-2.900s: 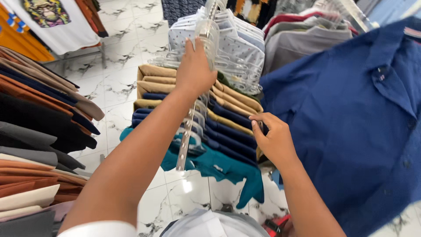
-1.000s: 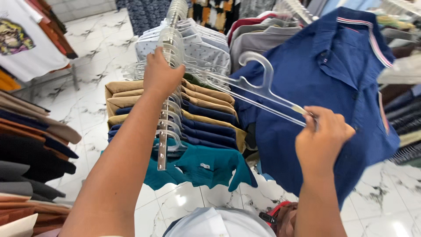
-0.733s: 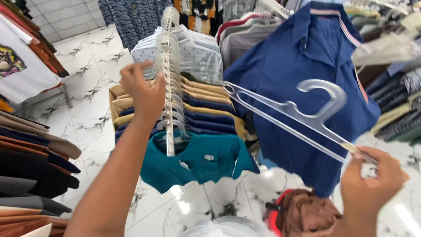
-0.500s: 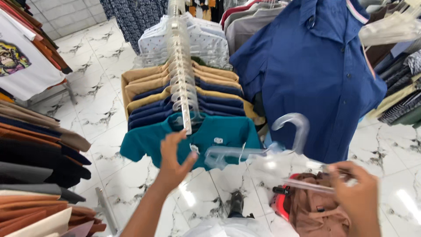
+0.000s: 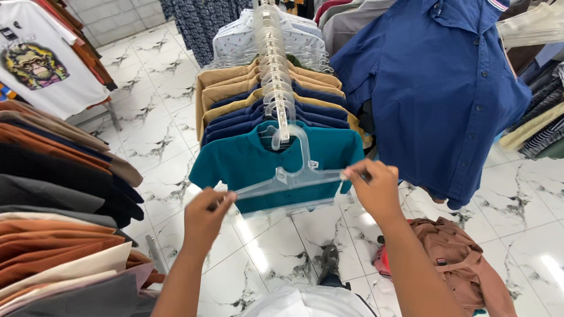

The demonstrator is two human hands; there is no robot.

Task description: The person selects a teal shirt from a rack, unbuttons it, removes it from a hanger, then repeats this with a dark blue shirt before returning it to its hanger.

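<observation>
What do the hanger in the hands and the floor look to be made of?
Hanger, held at its ends by the left hand and right hand: apparently clear glossy plastic, since the teal shirt shows through it. Floor: probably polished white marble-look tile, with grey veins, grout lines and glare.
</observation>
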